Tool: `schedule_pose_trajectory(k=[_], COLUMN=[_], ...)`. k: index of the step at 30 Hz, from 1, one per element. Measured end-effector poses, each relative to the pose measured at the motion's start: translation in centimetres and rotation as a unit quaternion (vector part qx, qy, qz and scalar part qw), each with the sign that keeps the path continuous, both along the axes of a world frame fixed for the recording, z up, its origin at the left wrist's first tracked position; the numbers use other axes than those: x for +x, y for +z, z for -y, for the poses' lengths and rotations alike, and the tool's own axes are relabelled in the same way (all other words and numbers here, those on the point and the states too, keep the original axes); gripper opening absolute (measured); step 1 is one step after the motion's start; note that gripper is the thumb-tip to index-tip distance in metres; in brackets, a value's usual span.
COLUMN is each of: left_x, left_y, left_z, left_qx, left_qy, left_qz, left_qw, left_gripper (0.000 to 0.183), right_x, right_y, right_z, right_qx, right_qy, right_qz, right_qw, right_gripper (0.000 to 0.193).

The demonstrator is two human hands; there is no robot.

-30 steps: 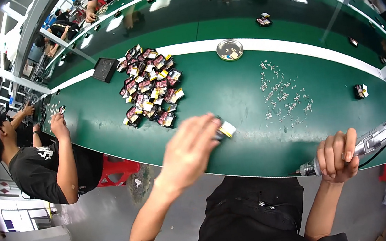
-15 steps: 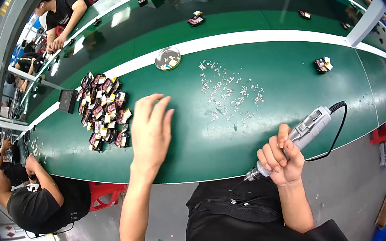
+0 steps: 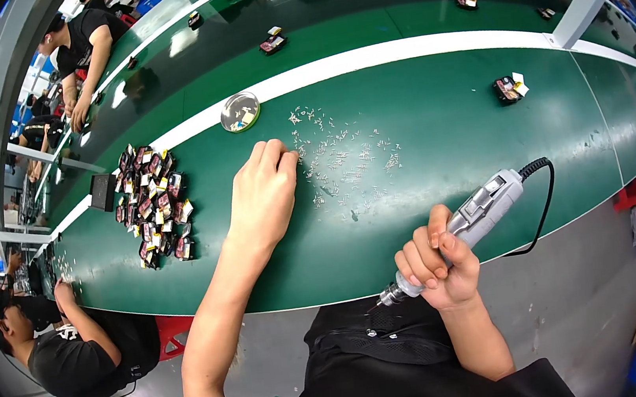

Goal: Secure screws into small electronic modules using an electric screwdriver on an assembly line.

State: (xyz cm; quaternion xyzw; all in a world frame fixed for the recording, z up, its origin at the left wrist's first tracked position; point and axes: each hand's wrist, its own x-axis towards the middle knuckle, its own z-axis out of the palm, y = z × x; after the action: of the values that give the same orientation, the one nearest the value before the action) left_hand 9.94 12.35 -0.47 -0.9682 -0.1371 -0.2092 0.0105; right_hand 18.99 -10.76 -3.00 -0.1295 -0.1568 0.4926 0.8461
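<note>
One scatter of pale pieces (image 3: 341,156) on bench (image 3: 441,104); at its left edge, left hand (image 3: 263,193), grip bunched, contents indiscernible; to its near right, right hand (image 3: 443,262) grasps grey corded tool (image 3: 486,209). Light pinching seems best.

Factory assy. workshop: long grn bench (image 3: 443,119), pile of blk units (image 3: 152,204), 1 corded hand tool (image 3: 487,208), co-workers (image 3: 76,359).

Bench (image 3: 469,132): glossy green | clock from wearer's side | 10 o'clock: heap of black cased units (image 3: 151,207), black tray (image 3: 101,192) beyond | 11: round dish (image 3: 233,104) | 12: scattered pale slivers (image 3: 345,158) | 1: lone black unit (image 3: 507,89), white flap
</note>
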Motion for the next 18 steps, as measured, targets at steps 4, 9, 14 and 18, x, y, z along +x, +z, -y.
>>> schedule_pose_trajectory(k=[4,9,14,18], left_x=[0.0,-1.2,-4.6,-7.0], left_y=[0.0,-0.1,0.4,0.1], left_z=[0.1,0.8,5.7,10.0], left_qx=[-0.026,-0.064,-0.224,-0.467], left_qy=[-0.003,0.031,0.025,0.031], left_qz=[0.043,0.05,0.105,0.169], left_qw=[0.999,0.996,0.969,0.867], left_gripper=[0.01,0.011,0.007,0.006], right_x=[0.1,0.0,0.1,0.4], right_y=[-0.1,0.3,0.0,1.5], right_z=[0.1,0.3,0.6,0.2], right_qx=[0.007,0.003,-0.002,-0.009], right_qy=[0.006,0.007,-0.008,-0.036], right_qz=[-0.004,-0.003,-0.003,0.01], right_qw=[1.0,1.0,1.0,0.999], right_gripper=[0.009,0.012,0.015,0.012])
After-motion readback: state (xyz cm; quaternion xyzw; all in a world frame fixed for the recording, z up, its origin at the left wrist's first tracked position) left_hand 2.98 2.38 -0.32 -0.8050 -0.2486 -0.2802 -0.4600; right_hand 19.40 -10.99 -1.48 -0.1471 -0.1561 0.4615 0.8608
